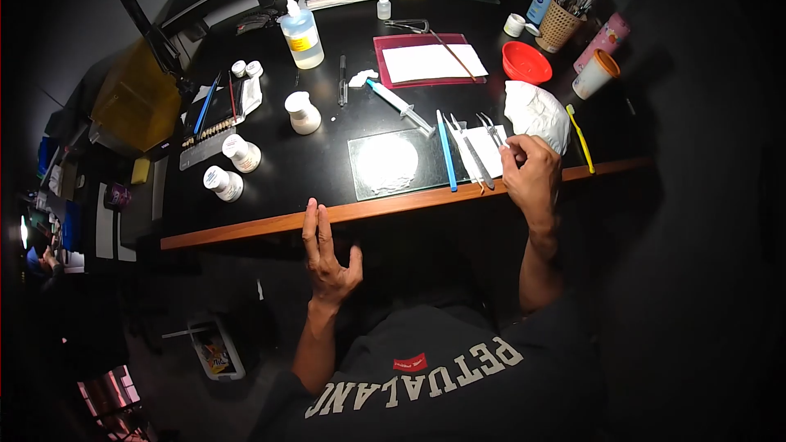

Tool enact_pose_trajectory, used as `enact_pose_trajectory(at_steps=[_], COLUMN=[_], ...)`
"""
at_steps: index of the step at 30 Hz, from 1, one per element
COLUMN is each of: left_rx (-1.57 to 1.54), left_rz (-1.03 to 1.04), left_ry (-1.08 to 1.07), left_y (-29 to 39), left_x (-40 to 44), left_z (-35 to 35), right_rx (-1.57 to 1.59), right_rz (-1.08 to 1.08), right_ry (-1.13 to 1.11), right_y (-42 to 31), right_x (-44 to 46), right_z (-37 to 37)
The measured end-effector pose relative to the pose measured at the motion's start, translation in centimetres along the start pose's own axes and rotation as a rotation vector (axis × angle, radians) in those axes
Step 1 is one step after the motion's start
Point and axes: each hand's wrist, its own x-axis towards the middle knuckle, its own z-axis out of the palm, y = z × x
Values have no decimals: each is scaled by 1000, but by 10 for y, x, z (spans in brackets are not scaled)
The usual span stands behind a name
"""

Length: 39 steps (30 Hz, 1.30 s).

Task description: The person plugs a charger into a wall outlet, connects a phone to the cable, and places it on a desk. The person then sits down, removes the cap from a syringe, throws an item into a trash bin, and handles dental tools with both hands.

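Note:
My left hand (pixel 331 260) is at the table's front edge with its fingers apart and nothing in it. On the right, my right hand (pixel 532 176) is closed at the end of metal tweezers (pixel 490 127), beside a crumpled white tissue (pixel 538 110); whether its fingers grip the tweezers is hard to make out. Left of that hand lie a blue-handled tool (pixel 447 151), more slim metal tools (pixel 470 150) and a white paper (pixel 485 147). A glass plate (pixel 360 165) with white powder or paste on it lies between the hands.
Small white-capped jars (pixel 303 113) stand at the left, near a clear bottle (pixel 302 35). A syringe (pixel 401 106) lies behind the glass plate. Further right are a red bowl (pixel 526 63), a yellow toothbrush (pixel 581 139) and an orange-lidded cup (pixel 596 74).

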Motion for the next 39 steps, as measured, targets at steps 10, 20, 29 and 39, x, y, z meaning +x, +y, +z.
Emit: enact_pose_trajectory(at_steps=[10,20,29,39], left_rx=[-6,-17,-14,-132], left_rz=[18,18,7,-94], left_ry=[-5,-12,-30,168], left_y=[-1,-1,0,41], left_x=[1,0,0,36], left_z=[-1,-3,-7,-37], right_rx=[-246,-434,-249,661], right_rz=[32,64,-99,100], right_ry=[-183,-265,40,-422], right_y=[-11,-17,2,-17], right_x=[5,15,12,80], right_z=[-5,-2,7,22])
